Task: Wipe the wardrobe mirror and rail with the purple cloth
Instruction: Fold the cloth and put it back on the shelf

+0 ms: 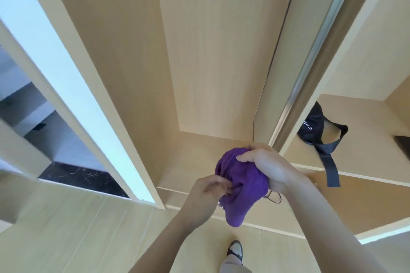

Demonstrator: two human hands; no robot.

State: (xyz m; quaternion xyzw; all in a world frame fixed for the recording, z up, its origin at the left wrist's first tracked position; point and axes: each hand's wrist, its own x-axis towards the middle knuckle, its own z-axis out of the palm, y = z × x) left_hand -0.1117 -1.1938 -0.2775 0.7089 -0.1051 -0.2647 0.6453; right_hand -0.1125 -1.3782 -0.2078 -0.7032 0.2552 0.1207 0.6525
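**Purple cloth bunched in both your hands, in front of the wardrobe**

You are holding the purple cloth (pixel 240 186) in the air near the middle of the view, low down, just in front of the pale wood wardrobe (pixel 210 51). Your right hand (pixel 266 167) has the firmer grip: its fingers and thumb curl round the top right of the bundle, thumb lying across the cloth's upper edge. Your left hand (pixel 206 197) comes in from the left and pinches the folds at the cloth's left side with curled fingertips. The cloth is crumpled into a loose ball, and its lower end hangs down below both hands. A thin dark loop (pixel 275 197) shows just under your right wrist; you cannot tell from here what it belongs to.

Beyond your hands, a wood shelf (pixel 199 146) runs across the wardrobe's open middle bay. To the right, a silver rail (pixel 310 57) runs up the wardrobe's edge, slanting away to the far top of the view. Right of the rail, in the next compartment, a dark bag (pixel 310 128) with white lettering lies on a shelf, and its strap (pixel 331 168) hangs over the shelf's near edge.

On the left, a tall bright panel (pixel 55 55) in a wood frame shows pale and dark surfaces; whether it is the mirror cannot be told. Your shoe (pixel 235 248) shows at the near bottom, on the wood-toned floor (pixel 66 228).
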